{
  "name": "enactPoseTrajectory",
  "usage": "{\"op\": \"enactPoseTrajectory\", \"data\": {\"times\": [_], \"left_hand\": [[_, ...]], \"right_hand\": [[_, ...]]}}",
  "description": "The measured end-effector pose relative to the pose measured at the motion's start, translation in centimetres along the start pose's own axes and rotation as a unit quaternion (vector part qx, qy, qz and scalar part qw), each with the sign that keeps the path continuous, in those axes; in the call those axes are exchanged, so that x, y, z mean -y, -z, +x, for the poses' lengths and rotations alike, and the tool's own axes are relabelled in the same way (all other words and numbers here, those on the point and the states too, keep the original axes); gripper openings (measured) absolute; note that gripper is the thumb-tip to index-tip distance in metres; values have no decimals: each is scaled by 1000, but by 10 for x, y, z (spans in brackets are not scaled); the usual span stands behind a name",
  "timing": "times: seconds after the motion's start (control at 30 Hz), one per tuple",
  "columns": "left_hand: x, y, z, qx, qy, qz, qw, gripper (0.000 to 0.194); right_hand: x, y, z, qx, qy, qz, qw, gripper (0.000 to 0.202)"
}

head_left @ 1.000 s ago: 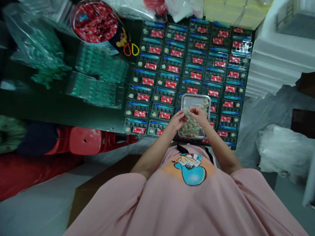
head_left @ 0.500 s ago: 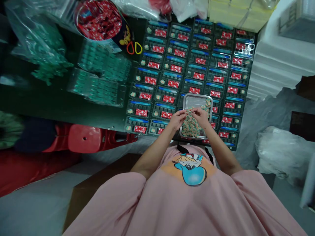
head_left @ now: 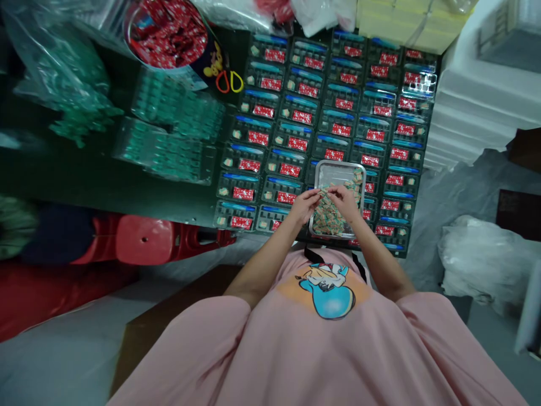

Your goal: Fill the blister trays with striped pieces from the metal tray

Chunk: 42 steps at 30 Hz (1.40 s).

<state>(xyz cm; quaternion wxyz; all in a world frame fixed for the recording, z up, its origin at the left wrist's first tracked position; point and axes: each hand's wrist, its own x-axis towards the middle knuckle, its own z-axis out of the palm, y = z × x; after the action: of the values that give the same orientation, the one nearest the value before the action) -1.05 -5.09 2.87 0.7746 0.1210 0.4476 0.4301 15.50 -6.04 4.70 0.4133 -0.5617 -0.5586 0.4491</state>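
A metal tray (head_left: 320, 171) with a raised rim sits at the near edge of the table, on top of the black plastic packs. Many small beige, orange and green pieces (head_left: 329, 219) lie heaped inside it, mostly toward its near end. Over the tray, my left hand (head_left: 305, 206) has its thumb and fingers pinched together. My right hand (head_left: 345, 203) is pinched too, its fingertips nearly meeting the left ones. Between them seems to be one of the small pieces, largely hidden by the fingers.
Rows of black packs (head_left: 296, 144) hold blue pens and red packets. Leftward are green plastic parts (head_left: 173, 158), a bucket (head_left: 203, 42) of red packets and scissors (head_left: 229, 82). A red stool (head_left: 144, 239) stands left; white foam sheets (head_left: 469, 113) rise at right.
My hands stay pinched together over the tray, with only slight finger movement. The view has shifted very slightly; the packs and tray keep their places.
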Motion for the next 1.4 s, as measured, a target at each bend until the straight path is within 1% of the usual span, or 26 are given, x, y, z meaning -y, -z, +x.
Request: {"op": "enactPoseTrajectory", "data": {"times": [0.1,0.27,0.4,0.47,0.53,0.63,0.73,0.83,0.93,1.0,1.1,1.17,1.27,1.33,1.4], "left_hand": [[0,1,0,1,-5,11,1000,35],[-2,3,0,-9,-23,63,998,40],[0,1,1,-26,-81,133,987,36],[2,-1,0,-39,-110,171,978,33],[6,-3,0,-49,-124,197,971,30],[11,-4,1,-49,-126,209,968,30],[14,-2,3,-43,-130,208,969,36],[16,0,7,-39,-131,227,964,41],[18,1,10,-50,-135,259,955,42],[22,0,12,-67,-140,268,951,42],[29,-4,14,-94,-135,257,952,42],[36,-11,16,-95,-129,237,958,43],[49,-28,20,-83,-129,220,963,48],[58,-41,23,-90,-125,219,963,51],[66,-56,28,-104,-116,220,963,53]], "right_hand": [[6,0,-1,7,16,-24,1000,20],[8,-1,-1,15,14,-65,998,19],[8,-3,-3,-1,16,-104,994,19],[8,-4,-6,-19,17,-136,990,19],[9,-5,-9,-39,14,-166,985,20],[9,-7,-13,-55,14,-182,982,24],[7,-9,-13,-51,20,-190,980,29],[4,-12,-10,-40,13,-225,974,31],[-1,-14,-5,-27,11,-248,968,32],[-4,-13,-2,-24,9,-240,971,30],[-6,-6,-1,-15,0,-180,984,27],[-9,3,-2,-1,-6,-130,991,24],[-18,23,-3,5,-32,-84,996,19],[-25,39,-2,2,-42,-64,997,17],[-31,55,2,4,-38,-51,998,18]]}}
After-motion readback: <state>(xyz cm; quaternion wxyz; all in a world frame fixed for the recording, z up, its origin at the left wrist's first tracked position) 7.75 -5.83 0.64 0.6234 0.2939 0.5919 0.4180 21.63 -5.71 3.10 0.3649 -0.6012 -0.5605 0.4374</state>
